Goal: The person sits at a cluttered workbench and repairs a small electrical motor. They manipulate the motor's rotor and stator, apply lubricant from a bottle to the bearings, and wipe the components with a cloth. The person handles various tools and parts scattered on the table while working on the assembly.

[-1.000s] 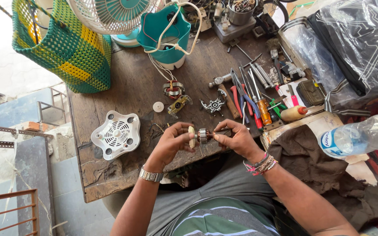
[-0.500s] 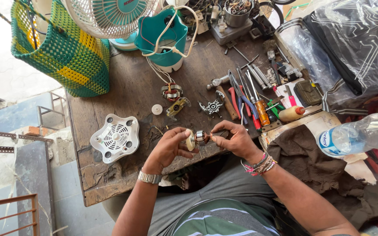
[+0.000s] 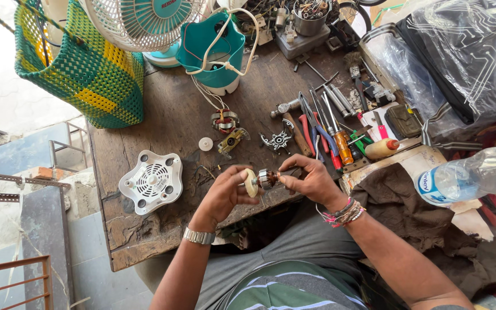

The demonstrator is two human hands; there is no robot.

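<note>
My left hand (image 3: 223,194) and my right hand (image 3: 311,180) together hold a small motor rotor (image 3: 267,179) on its shaft, just above the near part of a worn wooden table (image 3: 162,129). A round cream disc (image 3: 251,183) sits on the shaft at the left-hand end, pinched by my left fingers. My right fingers grip the other end of the rotor. A copper-wound stator (image 3: 224,120) with white wires lies on the table beyond my hands, beside a small yellow-metal bracket (image 3: 232,140) and a star-shaped metal part (image 3: 277,140).
A white vented motor cover (image 3: 151,182) lies left of my hands. Screwdrivers and pliers (image 3: 325,129) are piled to the right. A teal fan housing (image 3: 213,49), a fan grille (image 3: 144,20), a green-yellow woven basket (image 3: 81,72), a plastic bottle (image 3: 469,175) and brown cloth (image 3: 409,206) surround them.
Both hands have stayed together on the rotor, turning it slightly; the cream disc now faces more toward the camera. The view has shifted a little.
</note>
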